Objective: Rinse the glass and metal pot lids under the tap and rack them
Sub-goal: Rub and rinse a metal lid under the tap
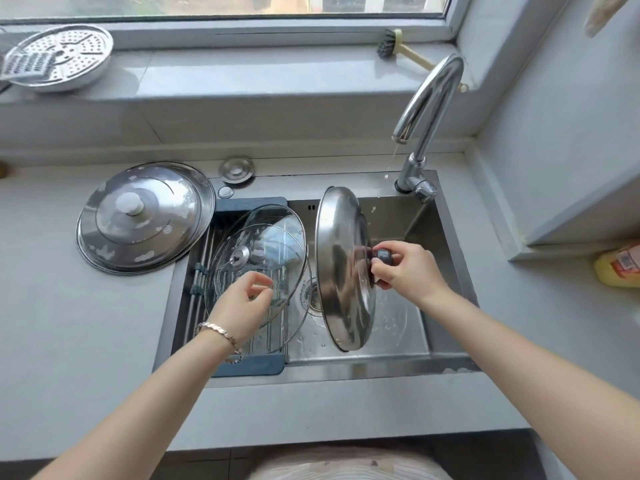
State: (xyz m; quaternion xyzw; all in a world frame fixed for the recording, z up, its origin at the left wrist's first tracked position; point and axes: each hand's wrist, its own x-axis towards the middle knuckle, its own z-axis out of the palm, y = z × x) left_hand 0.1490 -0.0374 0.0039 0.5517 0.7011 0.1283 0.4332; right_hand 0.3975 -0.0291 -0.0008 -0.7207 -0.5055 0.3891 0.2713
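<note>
My right hand [405, 268] grips the dark knob of a shiny metal lid [341, 268], held on edge over the sink basin [426, 230]. My left hand [244, 301] hovers with fingers loosely apart and nothing in it, just in front of the glass lids [263, 244]. Those lean overlapping in the blue-framed rack [249, 365] across the sink's left side. A large soapy metal lid [145, 216] lies on the counter to the left. The chrome tap [429, 109] arches over the basin's back right, with only drops falling from its spout.
A perforated steamer tray with a grater [59, 58] sits on the windowsill at the left, a dish brush [403, 50] on the right of it. A sink plug [237, 169] rests behind the sink. A yellow bottle [618, 270] stands at the far right.
</note>
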